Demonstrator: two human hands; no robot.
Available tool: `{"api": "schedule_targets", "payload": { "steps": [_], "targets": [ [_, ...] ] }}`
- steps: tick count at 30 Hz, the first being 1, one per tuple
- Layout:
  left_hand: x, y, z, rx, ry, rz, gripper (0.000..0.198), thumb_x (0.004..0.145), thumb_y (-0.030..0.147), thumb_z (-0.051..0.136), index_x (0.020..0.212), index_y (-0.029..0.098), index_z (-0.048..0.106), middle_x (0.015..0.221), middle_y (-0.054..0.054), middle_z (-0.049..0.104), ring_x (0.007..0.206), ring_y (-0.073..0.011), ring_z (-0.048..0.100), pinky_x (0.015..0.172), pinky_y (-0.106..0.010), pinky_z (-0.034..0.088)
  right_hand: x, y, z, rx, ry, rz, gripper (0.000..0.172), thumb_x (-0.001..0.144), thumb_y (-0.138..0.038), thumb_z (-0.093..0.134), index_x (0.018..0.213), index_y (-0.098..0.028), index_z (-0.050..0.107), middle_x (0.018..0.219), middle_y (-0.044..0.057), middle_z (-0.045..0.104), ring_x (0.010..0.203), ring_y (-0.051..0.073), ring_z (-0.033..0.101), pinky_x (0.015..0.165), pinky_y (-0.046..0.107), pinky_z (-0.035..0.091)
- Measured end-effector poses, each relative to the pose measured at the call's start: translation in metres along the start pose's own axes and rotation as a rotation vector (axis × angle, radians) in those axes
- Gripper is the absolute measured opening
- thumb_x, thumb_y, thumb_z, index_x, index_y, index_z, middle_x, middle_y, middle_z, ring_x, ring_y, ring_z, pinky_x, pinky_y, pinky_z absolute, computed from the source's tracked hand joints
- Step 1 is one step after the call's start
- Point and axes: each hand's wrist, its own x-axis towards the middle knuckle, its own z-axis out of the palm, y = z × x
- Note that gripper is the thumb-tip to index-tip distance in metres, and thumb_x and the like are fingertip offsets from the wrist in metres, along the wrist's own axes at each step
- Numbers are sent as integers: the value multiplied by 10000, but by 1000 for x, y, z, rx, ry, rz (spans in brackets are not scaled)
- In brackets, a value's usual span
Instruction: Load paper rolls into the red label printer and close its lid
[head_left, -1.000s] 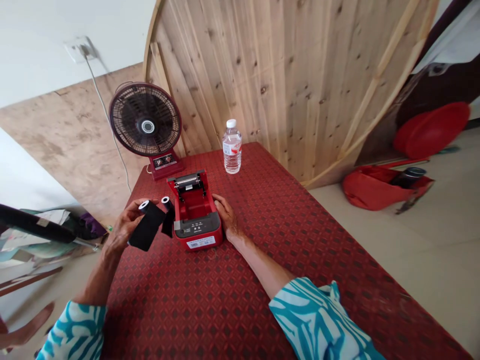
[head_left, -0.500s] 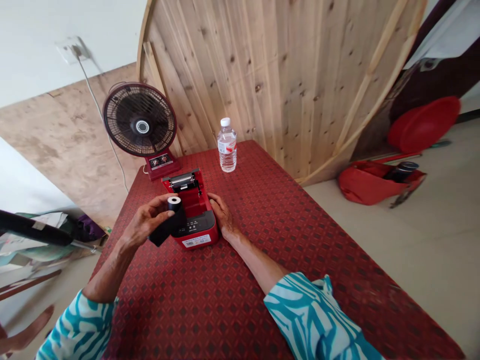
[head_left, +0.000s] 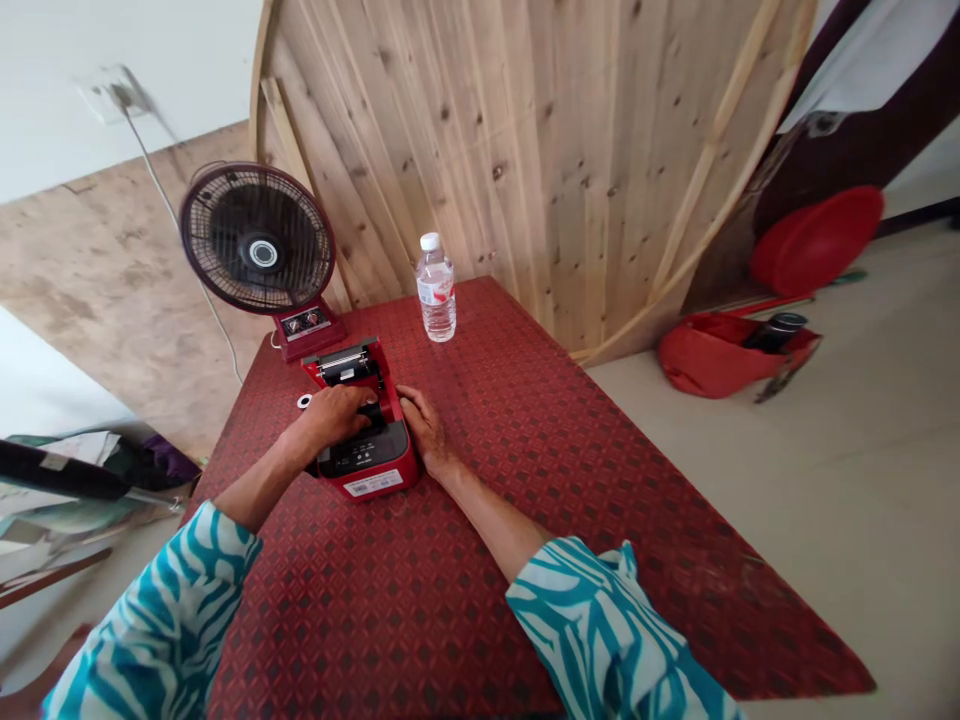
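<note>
**a:** ok so what's going on at that desk (head_left: 375, 600) with the red patterned top?

**b:** red printer (head_left: 379, 487) sitting near the far left part of it, lid (head_left: 346, 362) tipped up at the back so you can see the roller in it. white label (head_left: 373, 484) on the front, dark panel (head_left: 360, 452) with little markings above that.

**a:** and the black roll (head_left: 373, 411)?

**b:** down in the open compartment, mostly hidden under the left hand (head_left: 341, 410). that hand comes in over the left wall, fingers bent and dipping inside. honestly can't tell if it's pinching the roll or just touching it.

**a:** right hand (head_left: 424, 428)?

**b:** laid against the printer's right side, fingers close together. can't tell how hard it's gripping, the inner side of it doesn't show.

**a:** what's that white ring by the left wrist?

**b:** end of a second roll (head_left: 304, 401), just left of the printer. rest of it is behind the hand, so no clue how it stands.

**a:** anything else on there?

**b:** dark red fan (head_left: 262, 253) at the back left corner, clear water bottle (head_left: 436, 295) with a white cap standing upright behind the printer, over to the right. big wooden panel (head_left: 510, 150) behind the lot, red bag (head_left: 697, 365) on the floor off to the right.
</note>
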Motion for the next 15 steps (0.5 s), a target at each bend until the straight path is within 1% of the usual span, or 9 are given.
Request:
{"api": "schedule_targets", "payload": {
  "steps": [3,6,7,9,11,12,13,15],
  "targets": [
    [10,-3,6,-36,-53,57,307,767,137,649,1063,206,692,1087,-89,736,1036,-274,673,846,-330,504,0,2,0,1,7,-9,357,856,-462,512,1119,-273,662,1173,13,663,1154,198,569,1063,366,395],
    [10,-11,8,-84,-81,130,300,780,143,630,1064,213,698,1096,-58,738,1028,-232,676,858,-285,499,0,1,-1,-2,9,-6,358,855,-464,513,1121,-278,664,1177,10,661,1158,199,570,1061,365,398],
    [6,-14,7,-118,-67,152,297,802,166,610,1081,220,696,1116,-48,733,1034,-222,674,869,-278,496,0,1,-1,-6,7,-5,359,856,-465,512,1123,-278,664,1179,11,661,1161,200,569,1064,367,395],
    [-7,-19,4,-232,12,171,288,856,249,559,1109,229,695,1140,-35,726,1034,-213,672,886,-278,494,-1,-1,-1,-9,0,-1,367,858,-467,509,1131,-274,659,1184,14,660,1165,203,567,1072,374,388],
    [-25,-22,1,-371,105,147,326,895,360,509,1118,223,702,1112,-38,736,990,-216,684,877,-291,502,-1,-2,-1,-1,-11,8,378,859,-471,504,1142,-269,653,1185,20,660,1168,207,565,1077,384,383],
    [-34,-23,1,-425,134,128,357,899,409,499,1120,219,706,1087,-40,744,955,-216,691,866,-296,507,-2,-3,-1,4,-15,13,381,861,-471,501,1145,-267,650,1187,22,660,1169,209,565,1078,389,382],
    [-42,-22,1,-458,143,118,384,896,444,497,1124,219,708,1067,-40,749,922,-213,695,851,-295,511,-2,-3,-1,9,-16,17,381,862,-470,499,1148,-267,648,1189,22,661,1171,210,564,1079,393,381],
    [-53,-20,5,-490,135,139,397,887,461,504,1127,224,713,1045,-37,755,872,-204,697,818,-287,517,-1,-2,-1,12,-9,16,374,864,-467,499,1143,-271,650,1192,18,661,1173,211,564,1080,397,380]
  ]
}}
